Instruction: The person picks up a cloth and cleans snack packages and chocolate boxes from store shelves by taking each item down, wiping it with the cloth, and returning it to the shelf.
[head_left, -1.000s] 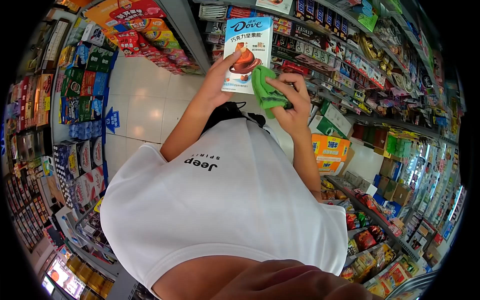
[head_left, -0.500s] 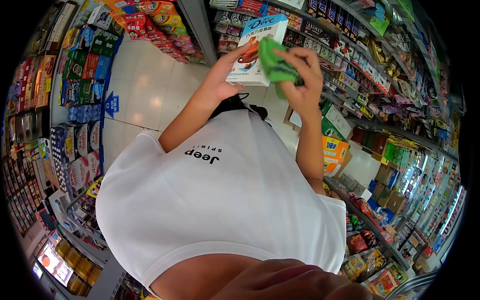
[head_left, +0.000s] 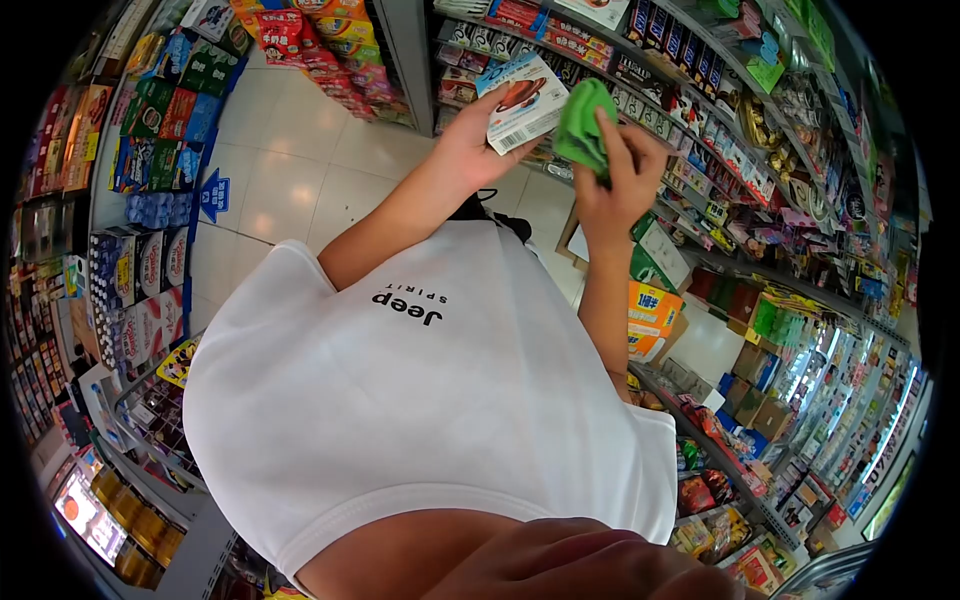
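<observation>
Forearms (head_left: 400, 205) extended, left grip (head_left: 474, 140) clamped on tilted box (head_left: 528, 108), right grip (head_left: 622, 182) on green cloth (head_left: 580, 128).

At twelve o'clock, your left hand (head_left: 470, 140) grips a tilted blue-and-white box (head_left: 530, 105), its white end toward you. Toward one o'clock, your right hand (head_left: 622, 185) holds a bunched green cloth (head_left: 582, 128) just beside the box. Stocked shelves (head_left: 800, 283) curve from twelve to three; an orange carton (head_left: 652, 318) sits at three o'clock, a blue arrow sign (head_left: 213, 195) at ten.
</observation>
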